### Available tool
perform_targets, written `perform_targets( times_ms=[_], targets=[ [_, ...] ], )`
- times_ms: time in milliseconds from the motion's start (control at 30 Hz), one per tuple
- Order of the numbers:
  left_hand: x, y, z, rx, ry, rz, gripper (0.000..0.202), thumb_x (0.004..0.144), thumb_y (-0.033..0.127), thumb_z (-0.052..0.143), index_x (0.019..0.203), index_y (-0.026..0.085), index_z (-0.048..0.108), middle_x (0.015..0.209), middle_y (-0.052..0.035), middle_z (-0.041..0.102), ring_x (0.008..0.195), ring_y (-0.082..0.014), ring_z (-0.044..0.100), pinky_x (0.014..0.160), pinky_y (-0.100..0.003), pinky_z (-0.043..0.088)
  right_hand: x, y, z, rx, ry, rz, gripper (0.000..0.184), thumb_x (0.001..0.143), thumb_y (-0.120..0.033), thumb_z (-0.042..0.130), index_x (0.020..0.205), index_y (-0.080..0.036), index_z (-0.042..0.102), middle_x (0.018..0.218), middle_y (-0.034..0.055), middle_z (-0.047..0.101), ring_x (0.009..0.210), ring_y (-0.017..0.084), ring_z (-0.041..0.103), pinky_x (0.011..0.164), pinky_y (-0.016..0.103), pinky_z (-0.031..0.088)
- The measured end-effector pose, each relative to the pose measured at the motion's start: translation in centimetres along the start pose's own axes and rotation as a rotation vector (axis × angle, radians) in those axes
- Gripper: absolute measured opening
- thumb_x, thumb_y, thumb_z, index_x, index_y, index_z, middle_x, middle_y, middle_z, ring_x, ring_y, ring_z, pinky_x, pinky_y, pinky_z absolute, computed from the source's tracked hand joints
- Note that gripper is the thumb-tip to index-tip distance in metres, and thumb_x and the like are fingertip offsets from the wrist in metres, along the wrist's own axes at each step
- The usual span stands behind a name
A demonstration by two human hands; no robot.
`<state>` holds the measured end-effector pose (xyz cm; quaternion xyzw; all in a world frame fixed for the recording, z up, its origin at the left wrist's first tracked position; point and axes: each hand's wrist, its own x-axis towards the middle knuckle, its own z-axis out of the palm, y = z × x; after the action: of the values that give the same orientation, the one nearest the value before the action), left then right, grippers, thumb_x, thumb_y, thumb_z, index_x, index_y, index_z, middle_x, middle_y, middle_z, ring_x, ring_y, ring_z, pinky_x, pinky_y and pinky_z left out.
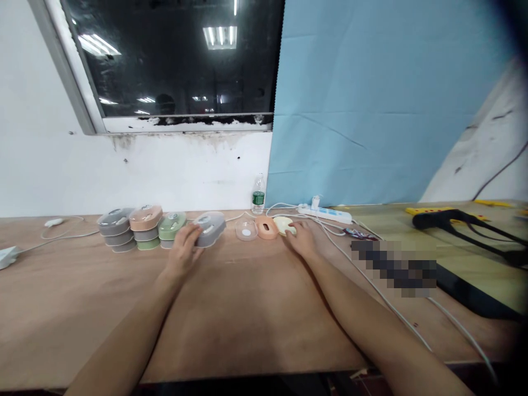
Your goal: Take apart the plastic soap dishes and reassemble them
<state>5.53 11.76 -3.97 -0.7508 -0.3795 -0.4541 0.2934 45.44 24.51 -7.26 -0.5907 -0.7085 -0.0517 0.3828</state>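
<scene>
My left hand (183,250) grips the left side of a grey oval box with a clear lid (211,228), fingers closed against its edge. The fingers of my right hand (303,239) are closed on the right edge of a pale yellow round piece (284,224) on the table. Left of that piece lies an orange part with a dark slot (266,227), and beside it a clear shallow cover (246,231). Stacked oval boxes stand left of my left hand: a grey stack (117,228), one with an orange top (146,219) and one with a green top (172,224).
A water bottle (258,195) stands against the wall. A white power strip (325,213) and cables lie behind my right hand. At the right are a black frame-like object (466,231), a yellow item (429,210) and a dark flat object (474,291). A white adapter (7,256) sits far left.
</scene>
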Motion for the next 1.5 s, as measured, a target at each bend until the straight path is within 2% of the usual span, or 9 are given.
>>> perform_targets(
  times_ms=[133, 333, 467, 667, 800, 1133, 1233, 1367, 1500],
  targets=[
    [-0.2, 2.9, 1.5, -0.099, -0.127, 0.038, 0.064, 0.084, 0.015, 0.057, 0.143, 0.02, 0.033, 0.128, -0.0169, 0.048, 0.122, -0.0289, 0.048, 0.099, -0.045, 0.046, -1.2, -3.7, -1.0, 0.223, -0.01, -0.275, 0.035, 0.092, -0.039, 0.044, 0.116, -0.018, 0.06, 0.115, 0.0126, 0.061, 0.109, 0.026, 0.055, 0.093, 0.038, 0.044],
    [-0.8, 4.6, 2.3, -0.247, -0.314, 0.113, 0.06, 0.085, 0.017, 0.053, 0.142, 0.022, 0.034, 0.129, -0.0162, 0.048, 0.122, -0.0277, 0.048, 0.101, -0.044, 0.045, -3.7, -8.4, -0.5, 0.405, -0.411, -0.51, 0.068, 0.089, -0.057, 0.048, 0.144, -0.018, 0.036, 0.123, 0.0144, 0.06, 0.087, 0.022, 0.062, 0.081, 0.036, 0.048],
    [-0.9, 4.8, 2.0, -0.312, -0.397, 0.048, 0.063, 0.077, 0.021, 0.061, 0.137, 0.02, 0.038, 0.133, -0.0167, 0.045, 0.124, -0.0297, 0.046, 0.103, -0.047, 0.043, -4.7, -10.1, 0.0, 0.448, -0.526, -0.446, 0.069, 0.081, -0.057, 0.061, 0.137, -0.018, 0.047, 0.12, 0.0134, 0.063, 0.091, 0.023, 0.061, 0.081, 0.036, 0.047],
    [-0.7, 4.7, 1.8, -0.364, -0.547, -0.138, 0.079, 0.074, 0.046, 0.069, 0.14, 0.02, 0.035, 0.145, -0.018, 0.035, 0.133, -0.0345, 0.038, 0.107, -0.051, 0.038, -5.2, -11.0, 0.9, 0.629, -0.566, -0.201, 0.065, 0.068, -0.048, 0.077, 0.124, -0.017, 0.061, 0.102, 0.0078, 0.069, 0.07, 0.016, 0.058, 0.067, 0.03, 0.047],
    [-0.8, 4.5, 1.9, -0.379, -0.507, -0.23, 0.064, 0.083, 0.04, 0.062, 0.138, 0.018, 0.036, 0.146, -0.0188, 0.034, 0.136, -0.0331, 0.035, 0.11, -0.051, 0.034, -5.1, -10.9, 1.7, 0.709, -0.534, -0.175, 0.055, 0.073, -0.046, 0.073, 0.118, -0.017, 0.065, 0.095, 0.0055, 0.07, 0.071, 0.016, 0.059, 0.068, 0.03, 0.047],
    [-0.8, 4.1, 1.9, -0.428, -0.464, -0.221, 0.11, 0.068, 0.045, 0.076, 0.151, 0.019, 0.008, 0.152, -0.02, 0.022, 0.141, -0.0357, 0.025, 0.11, -0.055, 0.033, -4.8, -11.4, 2.1, 0.748, -0.346, -0.157, 0.042, 0.088, -0.05, 0.053, 0.112, -0.018, 0.065, 0.086, 0.0049, 0.069, 0.068, 0.016, 0.061, 0.065, 0.029, 0.05],
    [-0.9, 3.8, 2.1, -0.47, -0.398, -0.277, 0.087, 0.081, 0.04, 0.064, 0.149, 0.018, 0.015, 0.149, -0.0194, 0.031, 0.135, -0.031, 0.038, 0.106, -0.05, 0.041, -4.9, -11.6, 2.2, 0.672, -0.328, -0.272, 0.046, 0.082, -0.048, 0.063, 0.118, -0.02, 0.062, 0.095, 0.0055, 0.07, 0.07, 0.015, 0.062, 0.07, 0.03, 0.051],
    [-0.6, 3.8, 2.8, -0.485, -0.222, -0.518, 0.034, 0.094, 0.035, 0.043, 0.123, 0.019, 0.052, 0.117, -0.0122, 0.062, 0.108, -0.0235, 0.061, 0.089, -0.041, 0.053, -5.2, -12.2, 1.8, 0.567, -0.191, -0.343, 0.041, 0.088, -0.041, 0.057, 0.124, -0.022, 0.057, 0.102, 0.0066, 0.069, 0.072, 0.014, 0.063, 0.075, 0.031, 0.052],
    [0.3, 4.2, 3.2, -0.653, -0.018, -0.853, 0.04, 0.092, 0.043, 0.047, 0.122, 0.018, 0.05, 0.086, -0.0058, 0.065, 0.073, -0.0181, 0.066, 0.053, -0.027, 0.054, -5.0, -12.4, 0.8, 0.418, -0.154, -0.609, 0.041, 0.091, -0.035, 0.052, 0.13, -0.023, 0.053, 0.118, 0.0102, 0.065, 0.099, 0.02, 0.064, 0.09, 0.036, 0.05]
  ],
)
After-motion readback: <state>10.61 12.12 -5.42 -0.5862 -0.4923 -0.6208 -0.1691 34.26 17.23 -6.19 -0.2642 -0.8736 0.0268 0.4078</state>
